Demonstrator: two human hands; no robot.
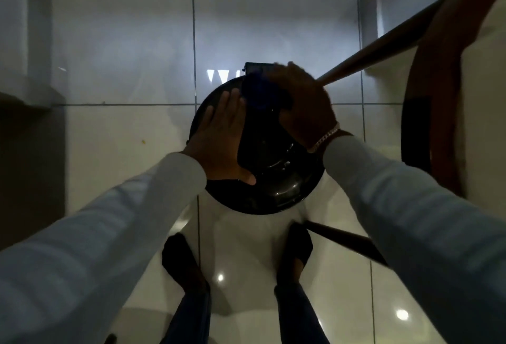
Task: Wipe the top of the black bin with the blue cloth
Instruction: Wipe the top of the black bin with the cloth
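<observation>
**Wipe under way at the far rim of the lid**

Closest to the camera, two pale sleeves reach forward and down, and below them the person's feet stand on the glossy white tiled floor [115, 130], one either side of a grout line.

Next out, the black bin [273, 193] sits on the floor just ahead of the feet, seen from straight above, its round glossy lid catching small highlights on the near side.

The left hand [219, 141] lies flat and spread on the left part of the lid, fingers extended, thumb stretched across the near rim. It grips nothing; it looks to be bracing the bin so it doesn't shift.

The right hand [301, 102], a bracelet at its wrist, is curled down over the far part of the lid. It is pressed onto the blue cloth [258, 91], bunched dark and blurred under the fingers, close to the left hand's fingertips. How tightly the fingers close on the cloth I cannot tell in this dim light.

Beyond the cloth, a small dark rectangular part pokes out at the bin's far edge, probably the hinge. A brown wooden rail slants away upper right.

So the step in hand is the wipe itself, working the far side. The near half of the lid appears not yet covered: the next move calls for drawing the cloth back toward the body with steady downward pressure, left hand holding firm or lifting aside to free its patch.
</observation>
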